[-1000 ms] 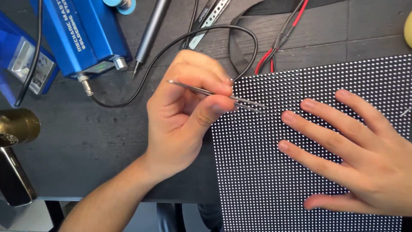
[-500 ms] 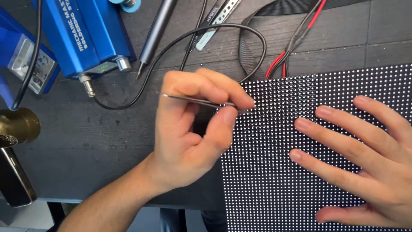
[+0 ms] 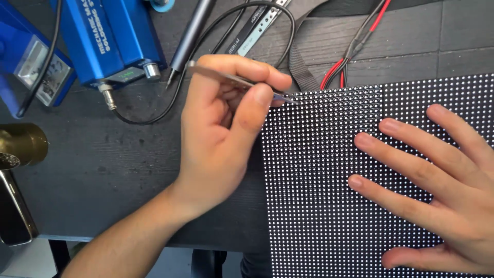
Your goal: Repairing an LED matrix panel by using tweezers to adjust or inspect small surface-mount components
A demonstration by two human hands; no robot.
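- Blue box (image 3: 110, 38) at top left, on the dark table (image 3: 103, 170).
- Left hand (image 3: 221, 134) – fingers pinched shut on thin tweezers (image 3: 231, 80), tips touching the dotted panel's (image 3: 319, 206) top-left corner.
- Right hand (image 3: 437, 185) – fingers spread flat on the panel, gripping nothing.

Dark wood-grain tabletop (image 3: 103, 170) carried black dotted LED panel (image 3: 329, 206) at near right, overhanging near edge. Blue soldering station (image 3: 113, 36) sat at far left corner; black cable (image 3: 154, 119), red-black wires (image 3: 355, 51) along far edge.
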